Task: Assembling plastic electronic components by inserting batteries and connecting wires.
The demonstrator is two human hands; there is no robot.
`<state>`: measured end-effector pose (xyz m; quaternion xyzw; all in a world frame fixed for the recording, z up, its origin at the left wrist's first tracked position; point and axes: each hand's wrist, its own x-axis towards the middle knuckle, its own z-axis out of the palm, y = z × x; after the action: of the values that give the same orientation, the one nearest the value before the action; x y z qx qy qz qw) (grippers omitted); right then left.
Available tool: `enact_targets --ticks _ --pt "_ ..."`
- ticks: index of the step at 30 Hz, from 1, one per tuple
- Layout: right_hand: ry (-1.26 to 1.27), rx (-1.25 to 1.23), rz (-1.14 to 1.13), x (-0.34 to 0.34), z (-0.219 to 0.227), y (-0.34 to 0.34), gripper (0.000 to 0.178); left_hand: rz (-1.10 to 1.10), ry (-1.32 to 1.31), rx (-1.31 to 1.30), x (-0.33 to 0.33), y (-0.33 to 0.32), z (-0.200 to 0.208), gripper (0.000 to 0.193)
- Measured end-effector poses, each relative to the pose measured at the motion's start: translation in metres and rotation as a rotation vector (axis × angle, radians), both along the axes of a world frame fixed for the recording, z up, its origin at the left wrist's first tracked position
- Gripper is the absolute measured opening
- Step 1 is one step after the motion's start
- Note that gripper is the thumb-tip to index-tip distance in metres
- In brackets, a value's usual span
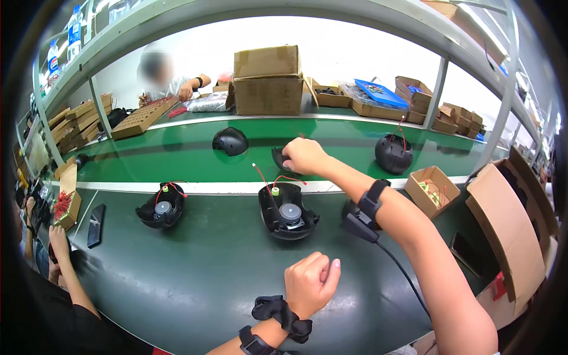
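My right hand (306, 156) reaches over the green belt, its fingers closed on the edge of a black plastic shell (278, 158) that is partly hidden behind it. My left hand (310, 284) rests above the dark green bench with the fingers curled and the thumb up; no object shows in it. Between my hands lies an open black shell half (272, 220) holding a round grey speaker (290, 213), with red wires rising from it. A similar shell half (161, 207) with a speaker and wires sits to its left. Under my right forearm another black piece (350, 213) is mostly covered.
On the belt (189, 160) stand a black shell (231, 142) and a round black housing (394, 154) with red wires. A small carton (433, 190) of parts and a large open carton (509, 231) are at right. A phone (96, 226) lies left, near a co-worker's hand (59, 241).
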<state>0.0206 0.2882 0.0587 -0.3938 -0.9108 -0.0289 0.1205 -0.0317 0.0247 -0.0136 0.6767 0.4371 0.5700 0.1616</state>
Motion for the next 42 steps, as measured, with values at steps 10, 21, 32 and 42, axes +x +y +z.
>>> enact_targets --ticks 10,21,32,42 --pt "0.557 0.441 0.489 0.113 -0.007 -0.193 0.021 -0.656 -1.115 -0.572 -0.005 0.009 -0.007 0.061" --pt "0.5 0.066 0.554 0.161 -0.022 -0.286 0.032 -0.548 -0.405 -0.538 0.009 -0.019 0.03 0.051" --pt "0.426 0.426 0.513 0.182 0.004 -0.221 0.025 -0.646 -0.329 -0.435 0.016 -0.019 0.021 0.078" --pt "0.213 -0.145 0.28 0.19 0.002 -0.228 0.035 -0.546 -0.19 -0.328 0.012 -0.015 0.008 0.075"
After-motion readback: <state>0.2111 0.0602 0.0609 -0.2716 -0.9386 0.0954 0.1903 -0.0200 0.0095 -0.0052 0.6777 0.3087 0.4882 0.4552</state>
